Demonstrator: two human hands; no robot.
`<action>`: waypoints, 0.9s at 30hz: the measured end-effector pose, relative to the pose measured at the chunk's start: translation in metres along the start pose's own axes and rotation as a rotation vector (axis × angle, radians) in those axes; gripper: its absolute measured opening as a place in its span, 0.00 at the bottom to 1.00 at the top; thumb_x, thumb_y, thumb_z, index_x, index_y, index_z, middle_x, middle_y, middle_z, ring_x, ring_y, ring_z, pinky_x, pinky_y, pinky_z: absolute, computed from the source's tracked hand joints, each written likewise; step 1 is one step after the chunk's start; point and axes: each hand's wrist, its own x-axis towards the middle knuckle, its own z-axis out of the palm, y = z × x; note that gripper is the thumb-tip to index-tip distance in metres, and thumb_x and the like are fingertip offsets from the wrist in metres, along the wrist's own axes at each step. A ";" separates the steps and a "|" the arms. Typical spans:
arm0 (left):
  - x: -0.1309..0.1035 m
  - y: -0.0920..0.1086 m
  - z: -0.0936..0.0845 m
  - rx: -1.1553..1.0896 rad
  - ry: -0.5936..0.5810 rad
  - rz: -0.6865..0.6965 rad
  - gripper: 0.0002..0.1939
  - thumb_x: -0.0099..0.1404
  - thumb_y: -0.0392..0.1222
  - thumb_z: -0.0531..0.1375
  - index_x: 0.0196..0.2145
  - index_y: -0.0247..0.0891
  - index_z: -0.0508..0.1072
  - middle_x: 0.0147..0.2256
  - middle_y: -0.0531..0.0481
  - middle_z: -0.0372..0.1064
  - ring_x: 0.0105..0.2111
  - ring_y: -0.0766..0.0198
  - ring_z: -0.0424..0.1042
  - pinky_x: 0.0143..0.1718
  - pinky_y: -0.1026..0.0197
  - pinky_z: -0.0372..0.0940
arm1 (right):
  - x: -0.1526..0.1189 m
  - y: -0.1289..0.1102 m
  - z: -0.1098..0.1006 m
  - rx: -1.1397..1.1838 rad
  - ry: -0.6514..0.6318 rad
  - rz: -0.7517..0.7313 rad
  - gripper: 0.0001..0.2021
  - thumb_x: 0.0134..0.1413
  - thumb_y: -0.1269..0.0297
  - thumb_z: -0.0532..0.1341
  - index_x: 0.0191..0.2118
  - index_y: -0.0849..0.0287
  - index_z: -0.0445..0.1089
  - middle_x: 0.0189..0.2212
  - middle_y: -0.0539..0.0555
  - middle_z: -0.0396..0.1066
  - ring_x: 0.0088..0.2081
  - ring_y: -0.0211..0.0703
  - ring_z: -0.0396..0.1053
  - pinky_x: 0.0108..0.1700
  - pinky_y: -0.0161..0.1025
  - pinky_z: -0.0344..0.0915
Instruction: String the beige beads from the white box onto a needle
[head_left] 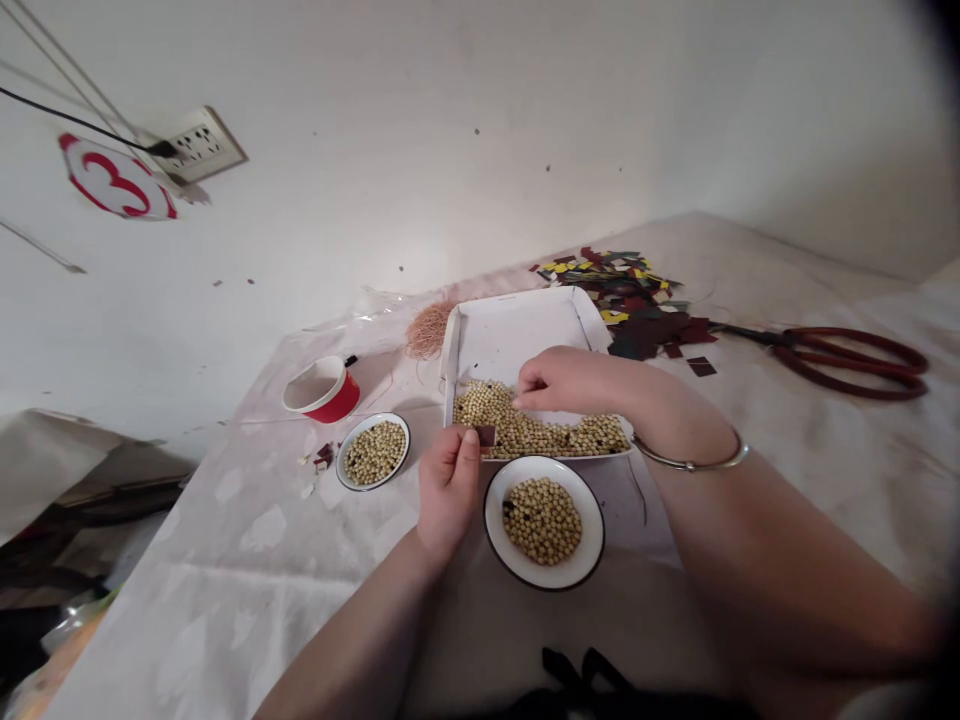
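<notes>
My left hand (448,485) pinches a small dark red piece (486,436) at the front left edge of a white tray (517,325). Pale round beads or seeds (540,432) are heaped along the tray's near side. Over them hangs my right hand (551,382), its fingers curled together at the heap; whatever they may hold is hidden or too small to name. A bracelet circles the right wrist. Just in front of the tray, a white dark-rimmed bowl (499,535) holds more beads with a few dark bits. Left of my left hand sits a smaller bowl (406,455) of beads.
A red and white paper cup (334,400) stands at the left beside small scraps. Behind the tray's left side lies a pink stringy bundle (429,331). Coloured cut pieces (630,300) are piled at the back right, next to large red-handled scissors (847,362).
</notes>
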 end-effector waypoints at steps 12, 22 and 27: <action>0.000 -0.001 0.001 0.044 -0.027 -0.010 0.14 0.67 0.44 0.51 0.31 0.37 0.72 0.31 0.50 0.72 0.32 0.65 0.70 0.34 0.64 0.63 | 0.032 0.012 0.030 -0.206 -0.109 0.169 0.11 0.45 0.67 0.60 0.37 0.60 0.75 0.33 0.58 0.75 0.31 0.44 0.69 0.29 0.36 0.58; -0.001 -0.002 0.002 0.007 -0.031 -0.004 0.13 0.67 0.44 0.51 0.32 0.38 0.73 0.32 0.50 0.73 0.32 0.65 0.71 0.35 0.64 0.65 | 0.033 0.003 0.034 -0.225 -0.144 0.162 0.14 0.46 0.70 0.59 0.41 0.63 0.75 0.34 0.61 0.75 0.33 0.46 0.70 0.30 0.37 0.60; -0.001 -0.002 0.002 0.021 -0.025 0.002 0.13 0.67 0.44 0.51 0.32 0.38 0.73 0.32 0.50 0.73 0.33 0.64 0.71 0.35 0.63 0.65 | 0.034 0.009 0.034 -0.218 -0.178 0.146 0.14 0.45 0.70 0.60 0.40 0.61 0.75 0.35 0.58 0.75 0.32 0.45 0.70 0.30 0.37 0.60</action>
